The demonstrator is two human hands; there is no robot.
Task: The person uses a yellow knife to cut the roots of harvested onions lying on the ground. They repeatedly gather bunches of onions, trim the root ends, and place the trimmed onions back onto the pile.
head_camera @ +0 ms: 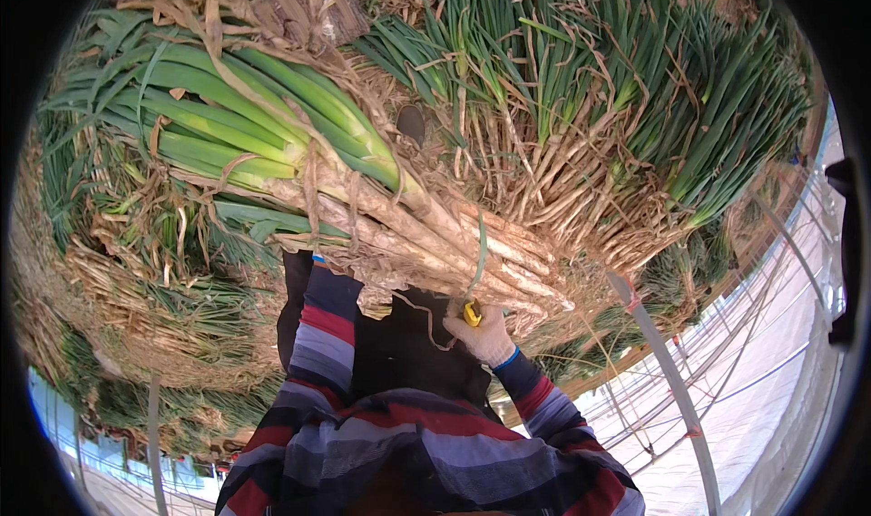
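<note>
A thick bundle of large green onions (381,210) lies across my lap, its green leaves at the upper left and its pale, soil-marked stalks at the lower right. My right hand (484,331), in a whitish glove with a blue cuff, is closed on a small yellow tool (472,312) beside the lower stalks; its kind cannot be told. A green strip (482,251) runs over the stalks near that hand. My left arm reaches under the bundle, and only a bit of the wrist and blue cuff shows; the left hand itself is hidden.
Many green onions (578,155) lie in a large pile at the upper right. More onion heaps (129,298) lie on the left. A brown striped block or mat (309,9) is beyond the bundle. Metal hoop poles (670,373) and pale plastic sheeting (769,380) stand at the right.
</note>
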